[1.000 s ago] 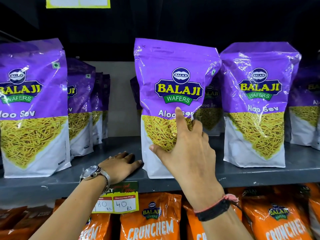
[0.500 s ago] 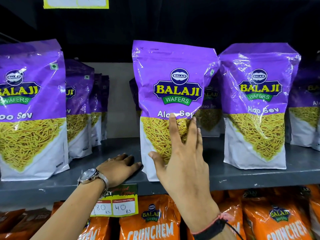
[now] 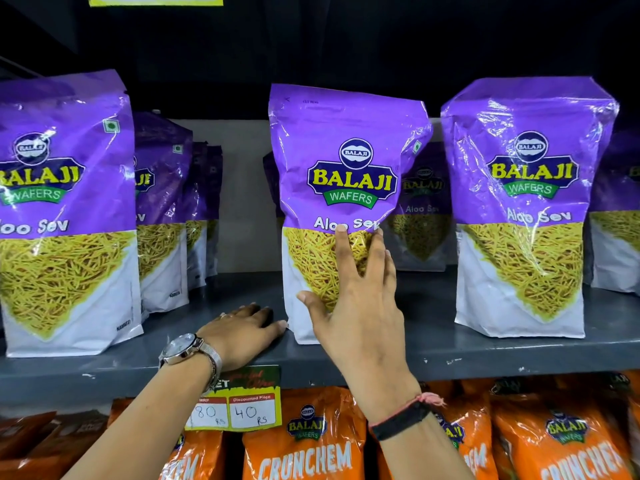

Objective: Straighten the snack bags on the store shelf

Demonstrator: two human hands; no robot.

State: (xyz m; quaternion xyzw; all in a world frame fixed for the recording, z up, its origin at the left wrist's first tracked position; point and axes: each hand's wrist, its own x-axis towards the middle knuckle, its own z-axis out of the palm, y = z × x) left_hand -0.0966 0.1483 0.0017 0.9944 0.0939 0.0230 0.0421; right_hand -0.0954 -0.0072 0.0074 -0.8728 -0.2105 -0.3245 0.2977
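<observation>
Purple Balaji Aloo Sev bags stand on a grey shelf (image 3: 433, 351). The middle bag (image 3: 343, 161) stands upright at the shelf's front, leaning slightly. My right hand (image 3: 360, 306) lies flat against its lower front, fingers spread, holding nothing. My left hand (image 3: 239, 330), with a wristwatch, rests palm down on the shelf, its fingertips touching the bag's lower left corner. Another bag (image 3: 526, 209) stands to the right and a big one (image 3: 65, 216) at the left, with more bags (image 3: 162, 209) in rows behind.
Orange Crunchem bags (image 3: 304, 445) fill the lower shelf. A price tag (image 3: 239, 407) reading 80 and 40 hangs on the shelf edge below my left wrist. A bare gap of shelf lies between the left row and the middle bag.
My right hand has opened from a pointing touch to a flat spread palm on the middle bag. The bag stands slightly straighter. My left hand has stayed in place.
</observation>
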